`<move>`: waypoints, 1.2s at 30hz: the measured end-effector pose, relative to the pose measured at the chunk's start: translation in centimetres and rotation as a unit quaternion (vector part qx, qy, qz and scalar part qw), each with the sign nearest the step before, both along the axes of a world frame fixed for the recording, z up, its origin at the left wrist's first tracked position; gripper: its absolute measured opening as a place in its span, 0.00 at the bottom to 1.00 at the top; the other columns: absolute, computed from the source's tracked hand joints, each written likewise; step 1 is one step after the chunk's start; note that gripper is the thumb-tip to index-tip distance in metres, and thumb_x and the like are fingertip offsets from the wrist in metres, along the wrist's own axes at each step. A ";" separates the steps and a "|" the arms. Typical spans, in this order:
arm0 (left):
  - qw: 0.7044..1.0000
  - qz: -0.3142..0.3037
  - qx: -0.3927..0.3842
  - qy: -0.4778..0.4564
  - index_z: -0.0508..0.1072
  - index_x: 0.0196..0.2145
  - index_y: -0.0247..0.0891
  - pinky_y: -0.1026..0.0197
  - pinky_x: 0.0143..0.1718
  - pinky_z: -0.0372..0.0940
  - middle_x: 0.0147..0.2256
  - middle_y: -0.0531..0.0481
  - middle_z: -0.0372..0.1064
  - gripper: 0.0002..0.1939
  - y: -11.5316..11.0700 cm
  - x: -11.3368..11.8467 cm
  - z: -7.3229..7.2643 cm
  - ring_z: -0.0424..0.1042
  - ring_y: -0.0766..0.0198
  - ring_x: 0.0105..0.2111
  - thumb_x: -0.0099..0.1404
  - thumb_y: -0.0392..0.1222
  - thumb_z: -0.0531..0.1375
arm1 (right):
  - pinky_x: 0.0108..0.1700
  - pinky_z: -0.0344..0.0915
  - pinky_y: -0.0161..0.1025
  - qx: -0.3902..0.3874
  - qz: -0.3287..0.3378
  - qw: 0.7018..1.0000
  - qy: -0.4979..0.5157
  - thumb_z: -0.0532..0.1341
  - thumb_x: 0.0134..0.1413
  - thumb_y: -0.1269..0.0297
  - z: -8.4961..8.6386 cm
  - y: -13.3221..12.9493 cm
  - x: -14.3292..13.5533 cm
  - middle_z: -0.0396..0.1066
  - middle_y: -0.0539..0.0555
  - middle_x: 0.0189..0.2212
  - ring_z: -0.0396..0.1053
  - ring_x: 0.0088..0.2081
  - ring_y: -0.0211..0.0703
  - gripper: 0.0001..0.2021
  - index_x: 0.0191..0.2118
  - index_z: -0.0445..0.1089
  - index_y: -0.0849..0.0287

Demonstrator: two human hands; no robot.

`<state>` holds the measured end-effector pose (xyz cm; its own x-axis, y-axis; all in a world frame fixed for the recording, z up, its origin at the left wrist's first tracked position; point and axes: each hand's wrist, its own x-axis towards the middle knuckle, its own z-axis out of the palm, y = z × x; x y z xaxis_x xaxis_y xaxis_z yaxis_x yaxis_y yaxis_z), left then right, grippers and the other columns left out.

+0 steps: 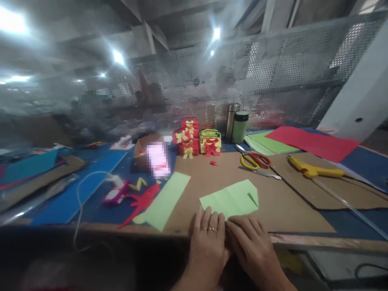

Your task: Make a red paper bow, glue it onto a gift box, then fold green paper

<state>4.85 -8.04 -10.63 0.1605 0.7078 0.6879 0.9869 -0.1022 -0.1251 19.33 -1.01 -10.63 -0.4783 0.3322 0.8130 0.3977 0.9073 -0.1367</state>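
A light green sheet of paper point(232, 199) with faint creases lies at the table's front edge, its far right corners angled and a small dark slit or fold near its right end. My left hand point(209, 232), with rings on two fingers, has its fingers close together and bent over the sheet's near edge. Beside it, almost touching, my right hand point(250, 234) presses its curled fingers on the same near edge. Both thumbs are mostly hidden below. Under the sheet is a brown cardboard board point(291, 206). Another light green strip point(169, 200) rests to the left.
Scissors point(254, 159), a metal blade point(268, 175) and a yellow glue gun point(315, 169) lie to the right. Small red paper boxes point(189, 139) with bows and a green bottle point(240, 127) stand behind. A lit phone point(158, 160) leans on a brown box point(142, 151); red paper point(315, 141) lies far right.
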 end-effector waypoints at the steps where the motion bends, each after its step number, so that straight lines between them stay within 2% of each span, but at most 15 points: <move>1: 1.000 -0.004 -0.012 0.001 0.74 0.54 0.29 0.41 0.64 0.60 0.50 0.40 0.78 0.26 -0.1 -0.3 0.2 0.72 0.47 0.57 0.65 0.51 0.64 | 0.44 0.62 0.44 -0.002 0.002 1.000 -0.002 0.53 0.70 0.72 0.1 -0.1 0.0 0.75 0.57 0.38 0.68 0.39 0.46 0.11 0.46 0.72 0.60; 6: 0.993 -0.039 -0.114 0.004 0.71 0.57 0.30 0.33 0.66 0.58 0.53 0.35 0.76 0.39 -0.3 -2.8 1.9 0.71 0.42 0.59 0.58 0.61 0.70 | 0.49 0.65 0.47 -0.010 -0.004 1.000 -0.008 0.57 0.68 0.73 0.8 -0.5 0.4 0.76 0.59 0.41 0.70 0.44 0.48 0.09 0.48 0.72 0.61; 11: 0.985 -0.085 -0.151 -0.008 0.69 0.58 0.29 0.31 0.66 0.57 0.54 0.31 0.74 0.43 0.0 -4.3 2.7 0.70 0.39 0.61 0.57 0.63 0.69 | 0.50 0.69 0.48 -0.016 -0.013 1.000 -0.019 0.58 0.67 0.72 0.9 -0.4 0.8 0.78 0.59 0.42 0.72 0.44 0.47 0.09 0.49 0.72 0.61; 19: 0.978 -0.088 -0.187 -0.018 0.68 0.60 0.29 0.38 0.65 0.56 0.55 0.33 0.74 0.39 0.4 -4.4 3.4 0.68 0.42 0.61 0.63 0.61 0.66 | 0.54 0.67 0.49 -0.029 -0.033 0.998 -0.047 0.58 0.68 0.72 0.5 -0.5 1.1 0.80 0.58 0.44 0.74 0.47 0.47 0.11 0.52 0.71 0.61; 24: 0.978 -0.079 -0.192 0.001 0.70 0.58 0.25 0.40 0.59 0.59 0.51 0.32 0.74 0.49 1.3 -4.4 4.0 0.71 0.41 0.54 0.55 0.70 0.67 | 0.55 0.66 0.49 -0.037 -0.035 0.998 -0.048 0.58 0.67 0.72 0.4 -0.7 1.1 0.80 0.59 0.44 0.74 0.47 0.47 0.11 0.52 0.72 0.64; 27: 0.976 -0.083 -0.200 0.001 0.71 0.57 0.24 0.40 0.57 0.59 0.50 0.32 0.74 0.51 1.8 -4.3 4.3 0.71 0.42 0.52 0.54 0.74 0.63 | 0.56 0.67 0.48 -0.044 -0.033 0.997 -0.049 0.59 0.66 0.73 0.5 -0.7 1.2 0.80 0.59 0.44 0.75 0.48 0.47 0.11 0.52 0.72 0.64; 31: 0.977 -0.081 -0.198 -0.014 0.73 0.55 0.25 0.39 0.58 0.58 0.48 0.32 0.74 0.51 2.2 -4.2 4.2 0.70 0.41 0.51 0.55 0.77 0.60 | 0.56 0.67 0.48 -0.058 -0.040 0.996 -0.052 0.59 0.66 0.73 1.0 -0.8 1.3 0.80 0.58 0.44 0.75 0.47 0.46 0.11 0.52 0.72 0.61; 36: 0.964 -0.081 -0.249 -0.040 0.70 0.60 0.28 0.38 0.60 0.56 0.51 0.31 0.72 0.53 1.9 -4.5 4.4 0.68 0.39 0.55 0.52 0.76 0.64 | 0.55 0.65 0.49 -0.097 -0.047 0.989 -0.104 0.57 0.68 0.71 2.4 -1.1 1.1 0.78 0.57 0.44 0.72 0.46 0.47 0.13 0.54 0.71 0.59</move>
